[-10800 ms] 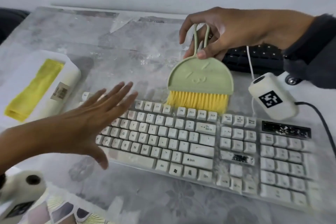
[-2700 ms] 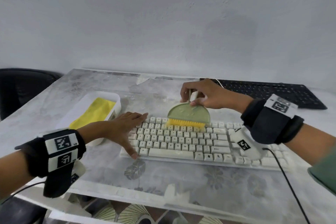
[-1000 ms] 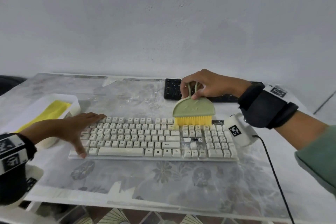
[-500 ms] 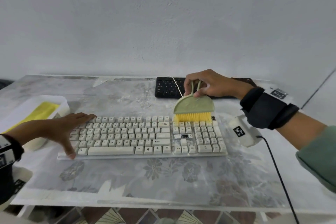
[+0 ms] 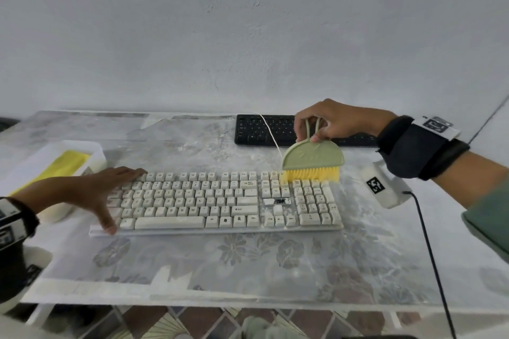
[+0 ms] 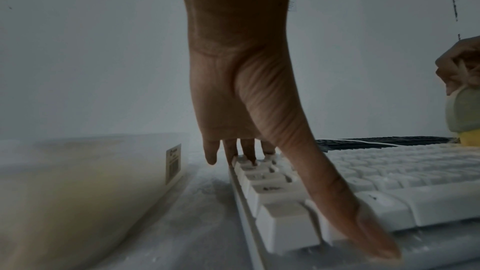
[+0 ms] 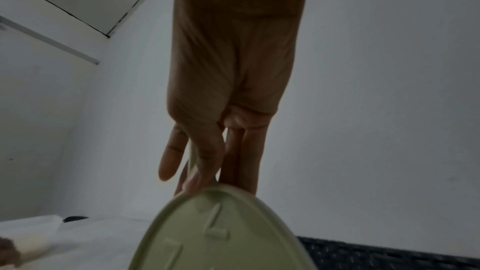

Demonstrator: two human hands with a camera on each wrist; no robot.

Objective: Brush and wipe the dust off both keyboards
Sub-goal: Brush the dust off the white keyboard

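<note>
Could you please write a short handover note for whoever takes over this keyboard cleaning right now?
Right hand grips the green brush by its loop handle, with the yellow bristles on the top right corner of the white keyboard, above the number pad.
Left hand lies flat on that keyboard's left end, steadying it.
White dust shows around the arrow keys.
The black keyboard lies at the back of the table.
The yellow cloth lies in the white tray, so wiping is left.

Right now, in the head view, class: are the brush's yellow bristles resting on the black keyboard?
No: the brush, held by the right hand, has its bristles on the white keyboard, at its far right end; the black keyboard lies behind it.
</note>
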